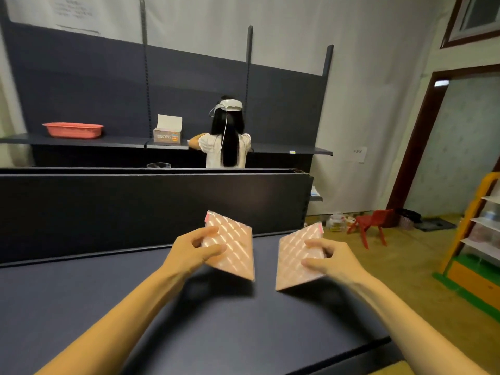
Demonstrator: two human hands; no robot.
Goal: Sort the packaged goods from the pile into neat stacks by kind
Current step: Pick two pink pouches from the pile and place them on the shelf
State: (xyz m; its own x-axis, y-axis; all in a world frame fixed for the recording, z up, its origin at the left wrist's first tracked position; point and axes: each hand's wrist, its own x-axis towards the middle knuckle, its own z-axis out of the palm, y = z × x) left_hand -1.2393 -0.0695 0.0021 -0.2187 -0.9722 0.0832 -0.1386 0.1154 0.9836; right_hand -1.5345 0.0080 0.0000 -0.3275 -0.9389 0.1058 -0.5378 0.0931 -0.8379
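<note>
Mid-sort, seemingly — left hand [196, 250] gripping one pink packet [234, 249], right hand [328, 257] gripping a matching packet [295, 255], held apart above the dark shelf [81, 293] — no pile or stacks in view.

Two pink quilted packets [235, 247]; one red basket [73, 129]; one cardboard box [167, 132]; one red chair [372, 221]

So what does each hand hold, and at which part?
Left hand grips one pink quilted packet at its left edge; right hand grips another at its right edge.
</note>
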